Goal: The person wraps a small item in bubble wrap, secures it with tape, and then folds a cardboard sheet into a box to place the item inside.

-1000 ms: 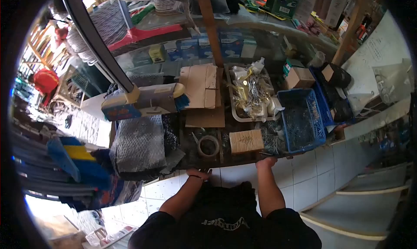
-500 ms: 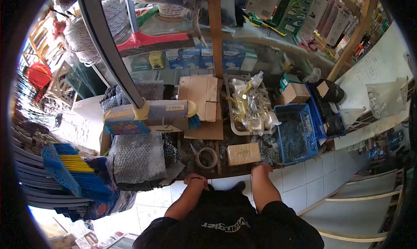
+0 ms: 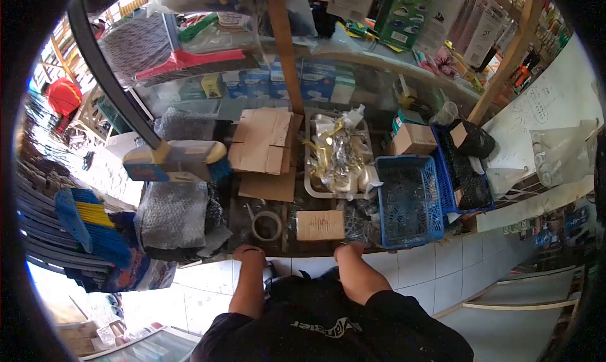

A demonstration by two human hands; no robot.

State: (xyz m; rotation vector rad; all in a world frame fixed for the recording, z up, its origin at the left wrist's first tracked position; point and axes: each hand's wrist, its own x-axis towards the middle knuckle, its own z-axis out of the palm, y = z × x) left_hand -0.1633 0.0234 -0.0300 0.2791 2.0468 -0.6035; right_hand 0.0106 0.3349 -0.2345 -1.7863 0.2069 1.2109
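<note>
My left hand (image 3: 250, 253) is at the counter's front edge, below a roll of tape (image 3: 266, 226); its fingers are hidden at the edge. My right hand (image 3: 351, 249) is at the same edge, just below and right of a small brown cardboard box (image 3: 320, 225), its fingers too hard to make out. Behind the small box stands a white tray (image 3: 308, 166) of clear plastic packets with yellow and metallic pieces. Flattened cardboard (image 3: 261, 141) lies to the tray's left.
A blue basket (image 3: 410, 201) stands right of the tray, with a darker blue basket (image 3: 483, 201) beyond. Bubble wrap (image 3: 172, 215) and a blue-and-yellow broom (image 3: 91, 220) are on the left. A wooden post (image 3: 285, 53) rises behind the counter.
The whole view has shifted, so the counter items appear further left. My hands remain at the counter's front edge, near the tape and the small box.
</note>
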